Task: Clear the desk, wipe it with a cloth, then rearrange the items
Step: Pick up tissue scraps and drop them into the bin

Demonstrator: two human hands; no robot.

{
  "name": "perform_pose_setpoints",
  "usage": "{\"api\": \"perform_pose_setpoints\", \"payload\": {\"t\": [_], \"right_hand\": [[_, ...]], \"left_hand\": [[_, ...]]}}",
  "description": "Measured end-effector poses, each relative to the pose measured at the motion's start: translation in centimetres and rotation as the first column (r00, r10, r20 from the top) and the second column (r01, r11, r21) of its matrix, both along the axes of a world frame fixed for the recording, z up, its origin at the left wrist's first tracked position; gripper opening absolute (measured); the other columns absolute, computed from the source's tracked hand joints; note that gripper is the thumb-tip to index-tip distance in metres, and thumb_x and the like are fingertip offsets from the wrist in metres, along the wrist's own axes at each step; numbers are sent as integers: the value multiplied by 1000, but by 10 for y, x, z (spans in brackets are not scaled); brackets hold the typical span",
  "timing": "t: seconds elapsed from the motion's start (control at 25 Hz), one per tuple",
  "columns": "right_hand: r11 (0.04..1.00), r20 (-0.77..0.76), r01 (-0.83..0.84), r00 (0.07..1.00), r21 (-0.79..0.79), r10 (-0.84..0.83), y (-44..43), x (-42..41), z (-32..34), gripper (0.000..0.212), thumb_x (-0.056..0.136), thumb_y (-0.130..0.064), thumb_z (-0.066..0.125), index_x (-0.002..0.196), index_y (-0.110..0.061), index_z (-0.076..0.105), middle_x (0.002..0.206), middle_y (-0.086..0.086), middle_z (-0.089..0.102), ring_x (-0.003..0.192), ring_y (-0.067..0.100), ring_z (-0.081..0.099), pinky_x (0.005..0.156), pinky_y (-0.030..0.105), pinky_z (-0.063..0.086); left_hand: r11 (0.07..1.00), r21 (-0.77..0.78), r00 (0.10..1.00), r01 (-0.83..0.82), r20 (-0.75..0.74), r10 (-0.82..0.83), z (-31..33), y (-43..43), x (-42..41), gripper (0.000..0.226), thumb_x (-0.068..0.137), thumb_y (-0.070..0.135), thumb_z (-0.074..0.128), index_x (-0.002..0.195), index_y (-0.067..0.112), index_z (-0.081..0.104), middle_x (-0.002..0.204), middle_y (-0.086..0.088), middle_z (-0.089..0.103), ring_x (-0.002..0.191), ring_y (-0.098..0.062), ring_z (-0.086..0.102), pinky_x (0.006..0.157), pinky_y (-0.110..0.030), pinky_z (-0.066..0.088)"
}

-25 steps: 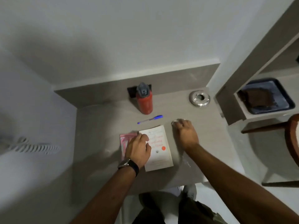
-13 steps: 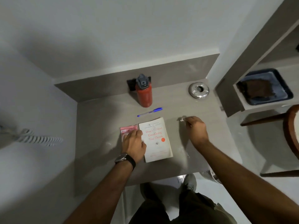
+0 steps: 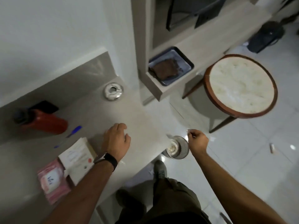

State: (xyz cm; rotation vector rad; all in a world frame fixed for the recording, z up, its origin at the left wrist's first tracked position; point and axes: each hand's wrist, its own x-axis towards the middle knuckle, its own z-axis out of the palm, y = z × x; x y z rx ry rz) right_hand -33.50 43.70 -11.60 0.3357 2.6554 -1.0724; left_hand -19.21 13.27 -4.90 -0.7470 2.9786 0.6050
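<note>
We rested our left hand (image 3: 116,139) flat on the desk (image 3: 142,117), fingers loosely spread, while our right hand (image 3: 197,139) pinched a tiny scrap (image 3: 187,130) above the bin (image 3: 177,149).

Left wrist: you wear a watch (image 3: 106,159) with a broad black strap and a silvery case, seen at centre-left of the frame.
Left hand (image 3: 116,139): bare, no glove or ring you can make out.
Right hand (image 3: 197,140): bare too, no band on the wrist.
Arms: both forearms uncovered, no sleeves in view.
Legs: dark olive trousers (image 3: 174,199) at lower centre.
Foot: a grey-green shoe (image 3: 160,168), blurred, above the trouser leg.
</note>
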Motion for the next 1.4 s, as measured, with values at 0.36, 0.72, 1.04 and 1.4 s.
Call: {"api": "perform_pose_setpoints", "payload": {"t": [0.36, 0.72, 1.04, 1.4], "right_hand": [[982, 441, -123, 896, 144, 47, 36, -25, -108, 30, 96, -3, 56, 117, -7, 77, 126, 15, 73, 123, 32, 65, 112, 34, 46], [988, 422, -71, 907, 137, 6, 48, -48, -82, 24, 94, -12, 61, 108, -7, 81, 114, 11, 78, 116, 29, 69, 107, 36, 52], [959, 64, -283, 957, 12, 282, -48, -7, 25, 11, 91, -20, 71, 92, -22, 81, 96, -5, 81, 96, 18, 75, 89, 28, 53], [536, -219, -844, 525, -11, 822, -278, 134, 127, 11, 85, -11, 71, 93, -14, 78, 90, 3, 77, 78, 21, 73, 78, 22, 54]], "left_hand": [[974, 2, 970, 224, 100, -223, -46, 60, -96, 23, 79, 17, 61, 102, 17, 59, 99, -3, 66, 84, -28, 66, 85, -46, 50], [984, -16, 984, 179, -2, -179, -16, 29, -90, 26, 80, 15, 64, 105, 16, 61, 96, -3, 64, 85, -28, 64, 85, -46, 50], [999, 10, 999, -37, -36, 37, 42, -34, 10, 26, 77, 16, 62, 103, 17, 62, 94, -5, 64, 87, -31, 64, 85, -45, 50], [941, -5, 929, -337, -162, 332, 86, -132, 158, 19, 82, 16, 59, 100, 20, 60, 93, 0, 63, 86, -26, 62, 84, -40, 50]]}}
